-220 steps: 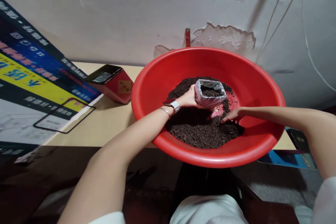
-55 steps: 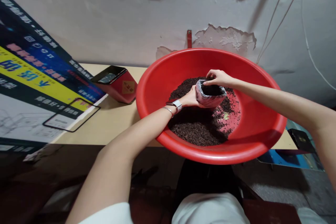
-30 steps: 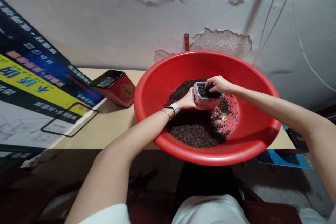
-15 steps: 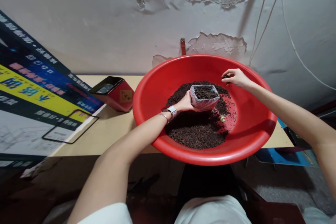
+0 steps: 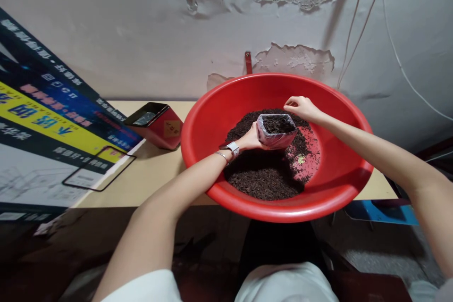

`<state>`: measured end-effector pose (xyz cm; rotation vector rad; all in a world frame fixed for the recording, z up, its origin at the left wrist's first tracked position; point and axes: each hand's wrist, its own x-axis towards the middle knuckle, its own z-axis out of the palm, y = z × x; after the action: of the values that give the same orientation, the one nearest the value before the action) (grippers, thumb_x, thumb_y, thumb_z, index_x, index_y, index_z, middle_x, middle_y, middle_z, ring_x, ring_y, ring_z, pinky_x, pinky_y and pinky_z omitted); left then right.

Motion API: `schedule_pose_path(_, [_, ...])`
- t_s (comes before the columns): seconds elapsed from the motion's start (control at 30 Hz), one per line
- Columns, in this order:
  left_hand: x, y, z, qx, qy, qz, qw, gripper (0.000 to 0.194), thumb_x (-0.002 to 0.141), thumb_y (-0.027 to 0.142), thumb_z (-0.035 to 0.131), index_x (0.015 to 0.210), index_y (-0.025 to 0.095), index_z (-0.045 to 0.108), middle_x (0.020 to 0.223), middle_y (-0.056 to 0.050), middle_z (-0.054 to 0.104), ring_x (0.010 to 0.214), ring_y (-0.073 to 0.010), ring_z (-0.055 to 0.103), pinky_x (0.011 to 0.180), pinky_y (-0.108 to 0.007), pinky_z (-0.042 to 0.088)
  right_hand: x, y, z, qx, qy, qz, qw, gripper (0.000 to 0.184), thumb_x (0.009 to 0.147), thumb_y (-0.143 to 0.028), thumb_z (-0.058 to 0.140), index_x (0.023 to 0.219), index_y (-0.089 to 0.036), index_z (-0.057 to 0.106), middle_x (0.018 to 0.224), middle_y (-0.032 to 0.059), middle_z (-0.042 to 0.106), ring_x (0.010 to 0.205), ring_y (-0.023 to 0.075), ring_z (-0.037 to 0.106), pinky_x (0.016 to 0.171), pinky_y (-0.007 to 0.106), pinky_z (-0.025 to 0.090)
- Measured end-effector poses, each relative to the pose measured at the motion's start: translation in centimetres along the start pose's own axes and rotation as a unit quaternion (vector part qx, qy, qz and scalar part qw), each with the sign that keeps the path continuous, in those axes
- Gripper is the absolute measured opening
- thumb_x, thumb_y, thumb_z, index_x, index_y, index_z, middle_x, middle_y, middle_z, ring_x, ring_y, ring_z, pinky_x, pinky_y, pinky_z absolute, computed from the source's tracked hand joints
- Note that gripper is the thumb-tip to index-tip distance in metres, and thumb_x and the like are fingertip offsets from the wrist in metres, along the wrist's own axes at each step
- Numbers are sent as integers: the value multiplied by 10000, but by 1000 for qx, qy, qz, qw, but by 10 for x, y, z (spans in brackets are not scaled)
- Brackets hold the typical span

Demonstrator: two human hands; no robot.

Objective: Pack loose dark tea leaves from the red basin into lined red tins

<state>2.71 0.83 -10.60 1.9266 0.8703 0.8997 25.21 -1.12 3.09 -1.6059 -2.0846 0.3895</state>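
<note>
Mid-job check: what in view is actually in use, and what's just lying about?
In use:
left hand, gripping the plastic container
right hand, beside it
dark flakes
basin

Apparently just lying about:
red tin, touched by neither hand
printed panel

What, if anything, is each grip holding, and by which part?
The left grip holds the plastic bag by its left side. Whether the right grip holds anything cannot be told.

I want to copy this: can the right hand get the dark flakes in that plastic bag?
Probably yes: the right hand is near, the plastic bag gapes open, and nothing covers its dark flakes.
</note>
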Motion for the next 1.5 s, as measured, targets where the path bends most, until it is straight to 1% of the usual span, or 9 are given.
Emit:
schedule_pose_path(0.17, [-4, 7, 1, 54, -4, -2, 999, 1225, 380, 360, 924, 1385, 72, 285, 1408, -224, 398, 1342, -396, 388, 1186, -512, 268, -14, 27, 7, 44, -50, 95, 993, 321, 897, -353, 588, 1116, -129, 661, 1075, 117, 706, 947, 199, 661, 850, 321, 516])
schedule_pose_path(0.37, [-11, 27, 9, 93, -52, 57, 993, 1137, 380, 287, 907, 1376, 155, 374, 1391, -169, 453, 1323, -422, 414, 1166, -520, 311, -34, 40, 24, 80, -135, 107, 982, 934, 643, -329, 854, 1425, -141, 379, 1306, 165, 593, 1157, 249, 593, 974, 329, 481])
schedule_pose_path(0.47, [-12, 25, 11, 68, -14, 40, 997, 1110, 404, 320, 905, 1366, 153, 377, 1396, -176, 452, 1329, -408, 415, 1170, -521, 299, -39, 40, 19, 148, -131, 132, 971, 745, 755, -429, 768, 1363, -147, 443, 1297, 157, 599, 1081, 225, 626, 822, 286, 551])
schedule_pose_path(0.63, [-11, 19, 10, 35, 35, -41, 998, 1155, 378, 317, 921, 1366, 126, 352, 1410, -201, 434, 1338, -412, 399, 1177, -541, 266, -45, 37, 14, 193, -170, 225, 940, 369, 970, -419, 473, 899, -94, 634, 999, 164, 697, 690, 165, 656, 563, 245, 541])
schedule_pose_path(0.9, [-1, 21, -4, 56, -61, 9, 997, 1303, 352, 408, 926, 1444, 122, 274, 1474, -242, 359, 1394, -407, 334, 1190, -556, 205, -39, 29, 34, 30, -156, 159, 975, 310, 945, -216, 396, 820, -95, 652, 890, 189, 729, 686, 207, 692, 623, 263, 528])
schedule_pose_path(1.03, [3, 31, -40, 191, -155, -101, 964, 1163, 273, 384, 942, 1316, 135, 489, 1272, -209, 582, 1289, -448, 459, 1097, -601, 332, -31, 22, 40, -125, -118, 111, 979, 324, 909, -153, 405, 917, -50, 712, 1048, 257, 707, 943, 287, 702, 792, 295, 514])
schedule_pose_path(1.2, [5, 63, -67, 350, -54, -135, 925, 626, 470, 438, 879, 986, 180, 639, 1176, -194, 656, 1216, -458, 522, 1022, -605, 385, -21, 11, 30, -177, -99, 72, 977, 367, 942, -215, 400, 1052, -69, 719, 1074, 256, 695, 1019, 348, 678, 842, 363, 512])
schedule_pose_path(1.37, [6, 112, -49, 72, -104, -213, 969, 479, 808, 639, 585, 938, 180, 625, 861, -106, 708, 710, -229, 666, 693, -369, 543, -18, 4, -8, -163, -17, 73, 984, 333, 928, -267, 492, 1065, -60, 714, 1124, 292, 659, 1104, 440, 622, 914, 477, 493])
schedule_pose_path(1.5, [21, 156, -30, 9, -31, -166, 986, 471, 917, 630, 457, 900, 176, 581, 803, -67, 660, 638, -164, 629, 625, -286, 513, -21, 8, -53, -89, 35, 127, 987, 263, 919, -264, 540, 919, -67, 715, 812, 224, 703, 930, 379, 695, 889, 449, 527])
